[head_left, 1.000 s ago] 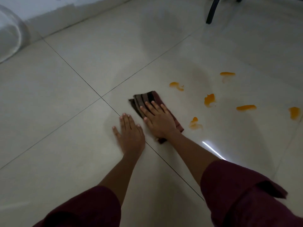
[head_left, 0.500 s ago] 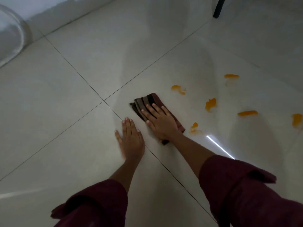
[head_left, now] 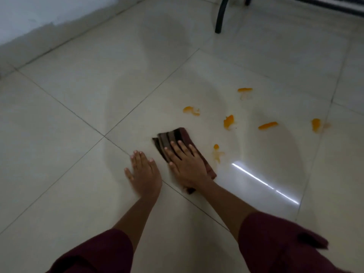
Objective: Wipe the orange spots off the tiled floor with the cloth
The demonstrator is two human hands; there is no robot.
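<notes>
**Cloth under my right palm, six orange spots on the tile**

My right hand [head_left: 188,164] lies flat on the folded brown striped cloth [head_left: 177,140], fingers [head_left: 178,149] straight and spread, pressing it against the tiled floor [head_left: 59,154]. The cloth sticks out past my fingertips on the far side and shows again beside my wrist. It sits on the tile just right of a crossing of grout lines.

My left hand [head_left: 144,172] rests flat on the bare floor just beside the right one, fingers straight and together, holding nothing. It lies across a grout line, apart from the cloth by a narrow strip of tile.

The orange spots are all to the right of and beyond the cloth. The nearest spot [head_left: 216,147], with a pale smear trailing below it, is near the cloth's right edge but not touching it. Farther off lie a curved spot [head_left: 190,110], a thick blob [head_left: 228,121], a long streak [head_left: 267,125], a small mark at the far side [head_left: 244,89] and one far to the right [head_left: 315,124].

A bright strip of reflected light [head_left: 264,183] crosses the glossy tile to my right. A dark furniture leg [head_left: 221,14] stands on the floor at the far side, and a pale wall [head_left: 39,18] runs along the upper left. Both my sleeves [head_left: 275,243] are dark maroon.
</notes>
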